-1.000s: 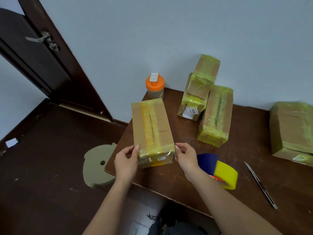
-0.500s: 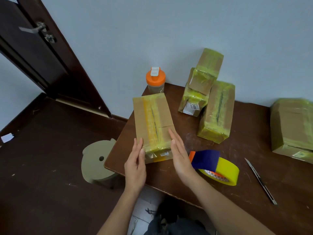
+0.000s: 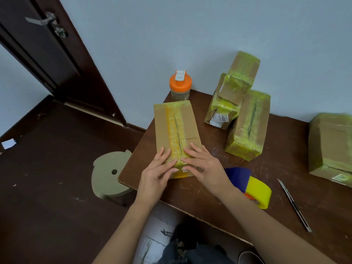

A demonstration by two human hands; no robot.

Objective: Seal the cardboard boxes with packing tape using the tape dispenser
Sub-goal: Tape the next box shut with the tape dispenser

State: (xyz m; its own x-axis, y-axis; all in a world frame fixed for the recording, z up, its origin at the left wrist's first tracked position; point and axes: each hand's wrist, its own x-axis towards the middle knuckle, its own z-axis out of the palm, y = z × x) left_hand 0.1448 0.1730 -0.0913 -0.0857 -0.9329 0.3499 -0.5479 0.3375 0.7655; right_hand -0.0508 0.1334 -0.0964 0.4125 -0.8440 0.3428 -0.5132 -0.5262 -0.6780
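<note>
At the table's near left corner lies the cardboard box (image 3: pixel 176 130), long and narrow, its top seam already under a yellow strip of tape. Both hands lie flat on its near end, fingers straight and holding nothing: the left hand (image 3: pixel 158 168) and the right hand (image 3: pixel 204 165) press the tape down on either side of the seam. It looks light and stiff, though the flaps would probably give under hard pressing; the long side walls are the best place to take hold. Just right of the right wrist sits the tape dispenser (image 3: pixel 249 184), blue with a yellow roll, within easy reach. Farther right lies a slim utility knife (image 3: pixel 293 204), whose blade I cannot tell to be out or in. Behind the box stands an orange-capped bottle (image 3: pixel 180 86), close enough to be knocked if the box slides away. Three taped boxes (image 3: pixel 245 119) lean together by the wall, and another taped box (image 3: pixel 331 147) sits at the far right
</note>
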